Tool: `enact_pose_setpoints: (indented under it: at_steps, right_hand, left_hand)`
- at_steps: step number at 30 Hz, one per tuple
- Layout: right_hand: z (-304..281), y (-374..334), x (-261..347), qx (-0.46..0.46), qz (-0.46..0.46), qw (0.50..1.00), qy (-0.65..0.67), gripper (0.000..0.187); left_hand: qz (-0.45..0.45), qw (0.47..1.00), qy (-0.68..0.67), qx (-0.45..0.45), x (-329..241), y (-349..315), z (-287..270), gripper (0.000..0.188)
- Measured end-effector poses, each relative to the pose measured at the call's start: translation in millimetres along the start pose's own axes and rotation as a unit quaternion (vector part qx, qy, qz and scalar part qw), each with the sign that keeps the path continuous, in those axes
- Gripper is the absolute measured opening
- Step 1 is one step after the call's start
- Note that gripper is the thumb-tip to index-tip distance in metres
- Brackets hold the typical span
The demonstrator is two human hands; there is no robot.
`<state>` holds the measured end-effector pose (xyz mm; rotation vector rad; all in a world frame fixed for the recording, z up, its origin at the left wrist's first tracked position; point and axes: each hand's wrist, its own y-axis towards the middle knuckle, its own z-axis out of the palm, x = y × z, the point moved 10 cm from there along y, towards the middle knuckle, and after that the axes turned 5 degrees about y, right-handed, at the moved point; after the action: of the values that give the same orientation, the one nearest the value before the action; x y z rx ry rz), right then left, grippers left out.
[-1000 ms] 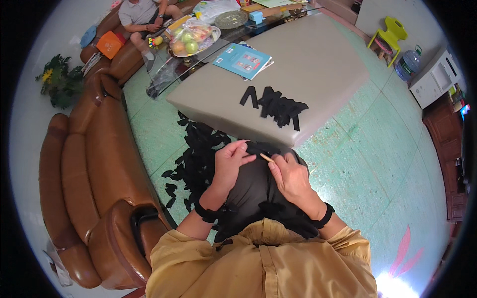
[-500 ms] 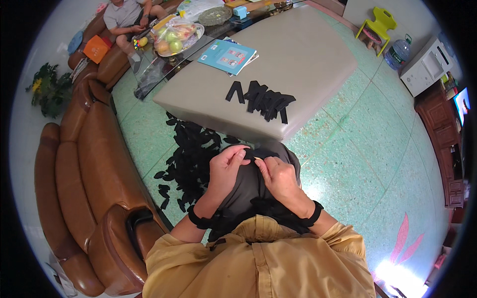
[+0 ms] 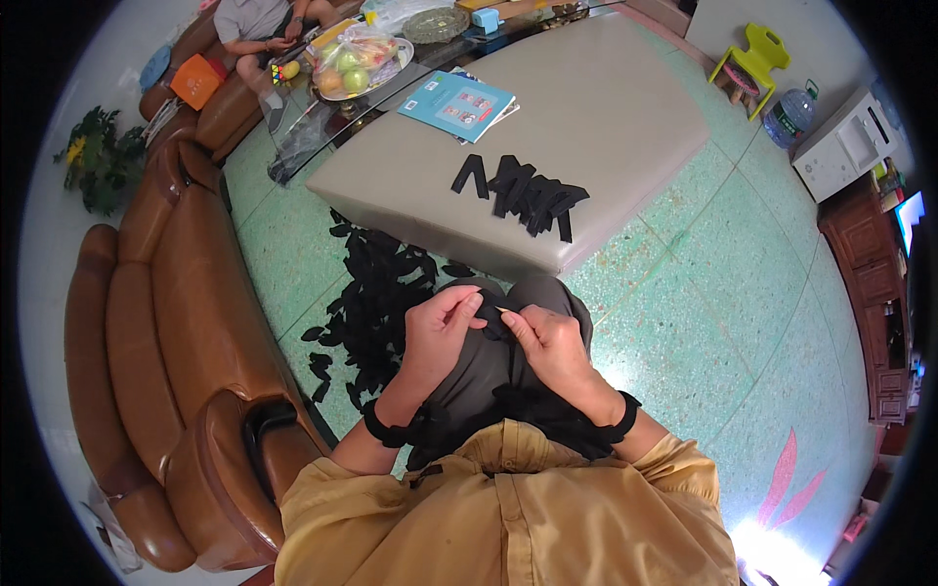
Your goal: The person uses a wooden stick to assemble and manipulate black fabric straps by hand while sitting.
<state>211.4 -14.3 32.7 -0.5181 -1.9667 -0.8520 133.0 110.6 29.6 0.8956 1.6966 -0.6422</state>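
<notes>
Above my lap, a small black fabric strip (image 3: 495, 314) is stretched between my two hands. My left hand (image 3: 439, 330) pinches one end of it between thumb and fingers. The other end is gripped by my right hand (image 3: 553, 342), thumb pressed against the curled fingers. A tiny pale tip shows at the right thumb; whether it is a nail or a tool I cannot make out. Ahead on the beige padded bench (image 3: 576, 88) lies a cluster of folded black strips (image 3: 532, 198). More black fabric pieces (image 3: 376, 283) lie heaped on the floor left of my knees.
A brown leather sofa (image 3: 205, 342) runs along my left. On the bench sits a blue book (image 3: 456, 104); beyond it a glass table bears a plate of bagged fruit (image 3: 354, 68). Far right are a green chair (image 3: 752, 59) and a water jug (image 3: 790, 113). Another person sits far left.
The view has shifted slightly, so the bench and its contents sit a little further right. My hands keep nearly the same pinch on the black strip.
</notes>
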Motion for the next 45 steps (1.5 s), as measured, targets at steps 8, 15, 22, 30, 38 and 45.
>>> enact_pose_setpoints:
  at_steps: [8, 15, 22, 30, 38, 45]
  right_hand:
    - [24.7, -17.5, -59.9, 0.061, 0.296, 0.919, 0.254, 0.036]
    - [10.8, 15.1, -22.0, 0.074, 0.104, 0.990, 0.062, 0.028]
    - [13.9, 8.2, -12.4, 0.059, 0.044, 0.997, 0.018, 0.026]
    - [15.9, 1.5, -2.2, 0.057, -0.069, 0.995, -0.035, 0.022]
    - [9.3, 0.5, -23.8, 0.102, 0.167, 0.950, 0.243, 0.034]
    - [-12.5, 3.2, -3.9, 0.007, 0.085, 0.990, 0.111, 0.036]
  left_hand:
    - [-0.050, 0.997, -0.064, 0.020, 27.0, 6.9, 8.4, 0.020]
    - [-0.082, 0.990, -0.106, -0.037, 22.6, 28.2, -1.0, 0.018]
    - [-0.096, 0.984, -0.131, -0.068, 29.6, 30.0, 5.3, 0.015]
    - [0.043, 0.988, 0.114, -0.093, -6.6, 22.6, 5.8, 0.012]
    - [0.081, 0.994, 0.066, 0.015, -16.8, 14.1, 23.5, 0.019]
    - [0.224, 0.955, 0.175, -0.087, -61.5, 3.4, 20.9, 0.011]
